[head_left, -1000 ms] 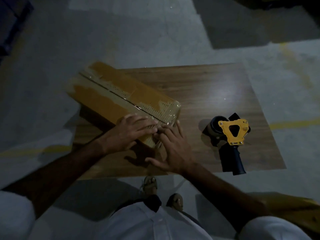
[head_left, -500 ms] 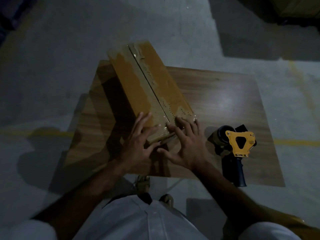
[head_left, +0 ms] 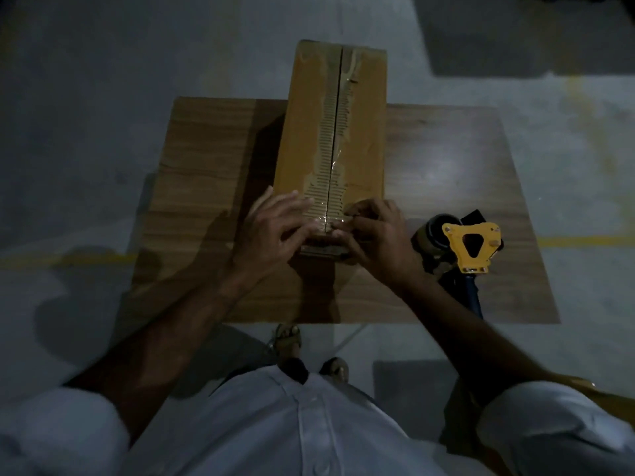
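Observation:
A long brown cardboard box (head_left: 364,132) lies lengthwise on a small wooden table (head_left: 213,159), its far end jutting past the table's back edge. Torn paper runs along its top seam, and clear tape (head_left: 323,219) glints at the near end. My left hand (head_left: 271,231) rests on the box's near left corner with fingers spread. My right hand (head_left: 378,238) has its fingers curled at the near end of the seam, pinching at the tape there.
A tape dispenser (head_left: 470,245) with a yellow frame and dark blue handle lies on the table just right of my right hand. The grey concrete floor carries a yellow line (head_left: 584,240). My sandalled feet (head_left: 287,338) stand under the near table edge.
The box has swung from pointing to the far left to pointing straight away from me. My right fingers went from flat on the box to curled at the seam's end.

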